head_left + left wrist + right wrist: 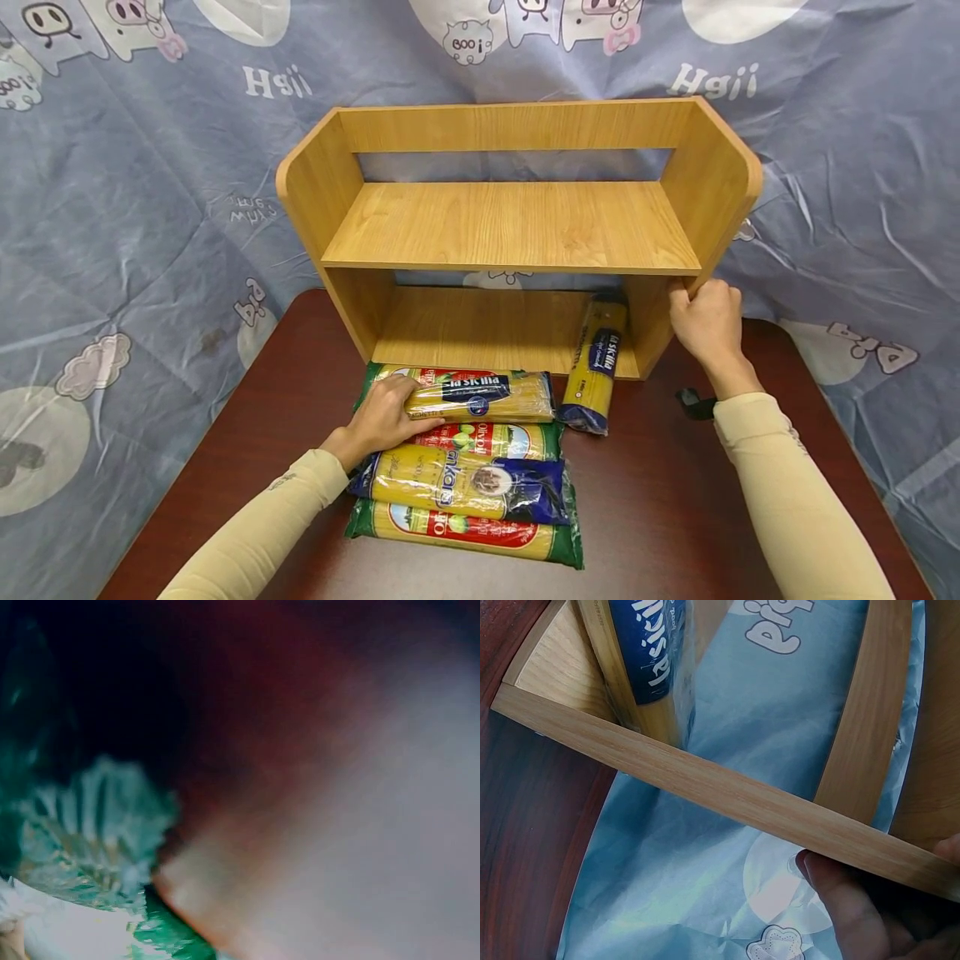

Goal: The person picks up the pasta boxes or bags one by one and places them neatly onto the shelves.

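Observation:
My left hand [384, 415] holds the left end of a yellow and blue "la sicilia" spaghetti pack [517, 398], thumb at its near side. The pack lies over green and red pasta packs [487, 437]. A blue and yellow "ankara" pasta pack [427, 479] lies nearer me, on another green and red pack [405, 523]. With my right hand [708, 321] I grip the right side panel of a wooden shelf [510, 225]; in the right wrist view its fingers [844, 900] press against the panel edge [705, 776]. The left wrist view is mostly blurred.
A second "la sicilia" pack [596, 358] leans at the right of the lower compartment, its near end jutting onto the dark red table [645, 500]. A small black object [696, 404] is beside my right wrist. Behind the shelf hangs a blue-grey patterned cloth [150, 208].

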Tool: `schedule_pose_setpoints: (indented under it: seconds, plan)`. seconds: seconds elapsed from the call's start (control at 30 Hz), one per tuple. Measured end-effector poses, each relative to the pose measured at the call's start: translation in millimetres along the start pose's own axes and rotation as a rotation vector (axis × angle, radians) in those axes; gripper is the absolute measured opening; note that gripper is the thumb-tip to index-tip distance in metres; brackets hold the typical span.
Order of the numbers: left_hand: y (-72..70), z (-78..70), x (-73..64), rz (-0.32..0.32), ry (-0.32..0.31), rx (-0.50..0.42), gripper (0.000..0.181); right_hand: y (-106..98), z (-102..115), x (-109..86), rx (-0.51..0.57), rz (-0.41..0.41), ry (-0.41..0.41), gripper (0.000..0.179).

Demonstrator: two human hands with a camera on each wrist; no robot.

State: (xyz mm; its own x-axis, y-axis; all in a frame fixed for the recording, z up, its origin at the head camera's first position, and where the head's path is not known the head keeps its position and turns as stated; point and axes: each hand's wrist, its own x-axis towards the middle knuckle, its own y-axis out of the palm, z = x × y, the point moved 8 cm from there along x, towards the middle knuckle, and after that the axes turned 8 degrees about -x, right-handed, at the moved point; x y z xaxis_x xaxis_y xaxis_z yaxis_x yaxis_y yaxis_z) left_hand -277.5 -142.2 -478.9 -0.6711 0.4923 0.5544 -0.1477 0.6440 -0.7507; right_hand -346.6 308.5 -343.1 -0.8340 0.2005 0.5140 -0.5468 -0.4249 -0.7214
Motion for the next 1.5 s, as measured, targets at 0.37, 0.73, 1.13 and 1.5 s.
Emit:
schedule_pose_setpoints:
  seconds: [0.37, 0.73, 1.13, 1.5]
  plan:
    - [-21.5, 7.1, 9.5, -0.047, -0.127, 0.040, 0.052, -3.4, 1.4, 0.9, 0.002, -0.010, 0.005, 0.039]
    - [-41.7, 1.0, 27.3, -0.151, -0.174, 0.033, 0.051, 2.4, -2.4, -1.0, -0.009, 0.009, 0.016, 0.041]
    - [-46.4, -1.0, 40.8, -0.239, -0.417, -0.025, 0.053, -2.5, -2.4, 0.5, -0.010, -0.006, 0.020, 0.039]
    - [-55.0, -12.5, 59.9, -0.245, -0.543, -0.058, 0.054, -1.9, -1.0, -0.7, -0.013, -0.004, 0.013, 0.041]
